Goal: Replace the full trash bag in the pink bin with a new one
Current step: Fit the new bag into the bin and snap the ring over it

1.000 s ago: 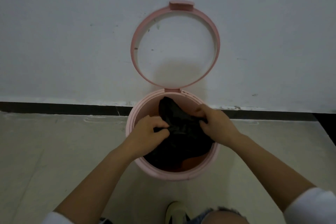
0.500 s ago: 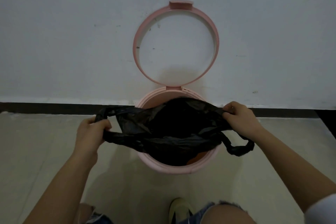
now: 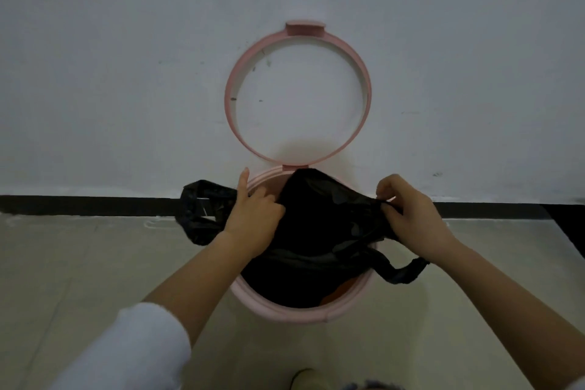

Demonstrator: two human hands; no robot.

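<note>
The round pink bin (image 3: 297, 310) stands on the floor against the wall, its pink ring lid (image 3: 232, 98) flipped up against the wall. A black trash bag (image 3: 319, 231) lies spread across the bin's mouth. One bag handle (image 3: 199, 212) hangs out over the left rim, the other handle (image 3: 402, 272) droops over the right rim. My left hand (image 3: 253, 218) presses the bag's left edge at the rim, forefinger pointing up. My right hand (image 3: 411, 212) pinches the bag's right edge above the rim. Something orange (image 3: 335, 293) shows inside the bin under the bag.
A white wall (image 3: 126, 73) rises behind the bin, with a black skirting strip (image 3: 79, 205) along its foot. Beige floor tiles (image 3: 79, 279) spread to both sides. My shoe tip (image 3: 305, 378) shows at the bottom edge.
Both hands had pulled the bag wide apart; now they have come back in to the bin's rim, and the bag has settled lower over the opening with both handles hanging outside.
</note>
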